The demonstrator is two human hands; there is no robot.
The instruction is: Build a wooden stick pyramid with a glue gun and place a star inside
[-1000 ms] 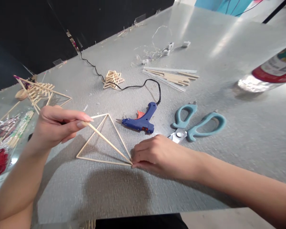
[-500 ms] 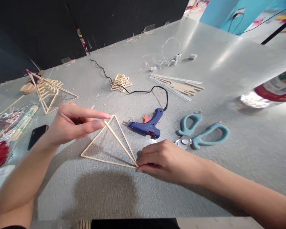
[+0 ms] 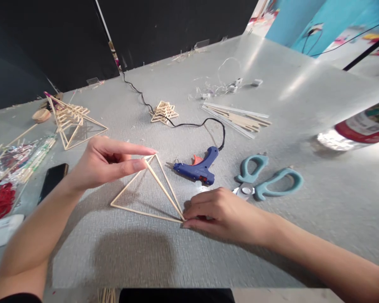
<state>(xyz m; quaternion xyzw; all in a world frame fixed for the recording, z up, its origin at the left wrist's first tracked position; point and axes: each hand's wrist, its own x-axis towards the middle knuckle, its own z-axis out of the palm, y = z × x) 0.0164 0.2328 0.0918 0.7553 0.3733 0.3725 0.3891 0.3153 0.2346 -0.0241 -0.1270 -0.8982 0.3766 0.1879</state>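
A triangle of thin wooden sticks (image 3: pixel 142 213) lies flat on the grey table (image 3: pixel 183 261). A loose wooden stick (image 3: pixel 164 189) runs slanted from the triangle's top corner down to its right corner. My left hand (image 3: pixel 104 164) pinches the stick's upper end at the top corner, fingers extended. My right hand (image 3: pixel 221 212) presses its fingertips on the stick's lower end at the right corner. A blue glue gun (image 3: pixel 197 167) lies just beyond the triangle, its black cord trailing back.
Teal-handled scissors (image 3: pixel 265 181) lie right of the glue gun. A bundle of sticks (image 3: pixel 240 118) and a small stick star (image 3: pixel 164 112) sit farther back. A stick pyramid (image 3: pixel 71 122), a black phone (image 3: pixel 52 179) and packets stand at left. A bottle (image 3: pixel 360 128) lies at right.
My left hand has swung the stick's upper end rightward onto the triangle's top corner. My right hand has stayed at the right corner. The view has shifted slightly.
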